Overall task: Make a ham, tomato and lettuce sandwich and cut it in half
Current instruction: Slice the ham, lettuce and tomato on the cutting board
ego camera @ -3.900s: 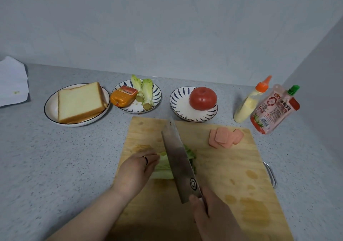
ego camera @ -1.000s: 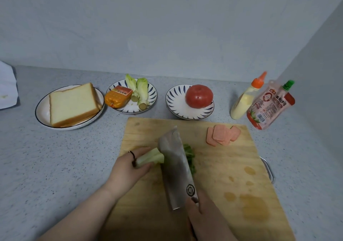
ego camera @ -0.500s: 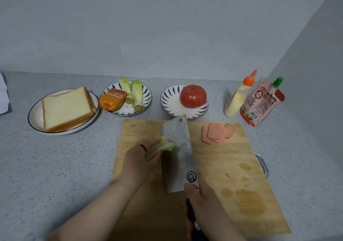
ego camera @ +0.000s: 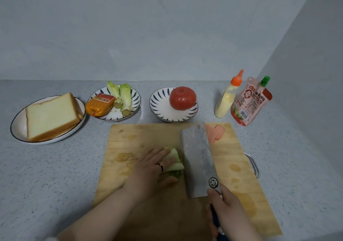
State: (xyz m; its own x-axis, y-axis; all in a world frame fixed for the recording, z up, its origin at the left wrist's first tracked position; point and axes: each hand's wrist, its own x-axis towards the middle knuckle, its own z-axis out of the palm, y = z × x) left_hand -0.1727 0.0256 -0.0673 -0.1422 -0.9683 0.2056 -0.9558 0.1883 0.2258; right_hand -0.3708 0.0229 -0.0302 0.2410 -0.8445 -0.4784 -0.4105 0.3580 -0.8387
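Observation:
A wooden cutting board [ego camera: 148,135] lies in front of me. My left hand [ego camera: 152,170] holds a pale green lettuce piece [ego camera: 175,160] down on the board, fingers over it and thumb below it. My right hand [ego camera: 224,211] grips the dark handle of a cleaver [ego camera: 196,159]. The broad blade stands just right of the lettuce, with its tip pointing away from me. Pink ham slices [ego camera: 216,132] lie at the board's far right corner, partly hidden by the blade tip.
Behind the board stand a plate [ego camera: 16,127] with sliced bread [ego camera: 50,114], a patterned plate [ego camera: 136,100] with a ham pack [ego camera: 100,104] and lettuce hearts [ego camera: 125,96], a plate [ego camera: 157,105] with a tomato [ego camera: 182,98], a mayonnaise bottle [ego camera: 228,96] and a ketchup pouch [ego camera: 250,101].
My left hand has brought the lifted lettuce piece back down onto the board. The cleaver has shifted right and forward, now covering part of the ham slices.

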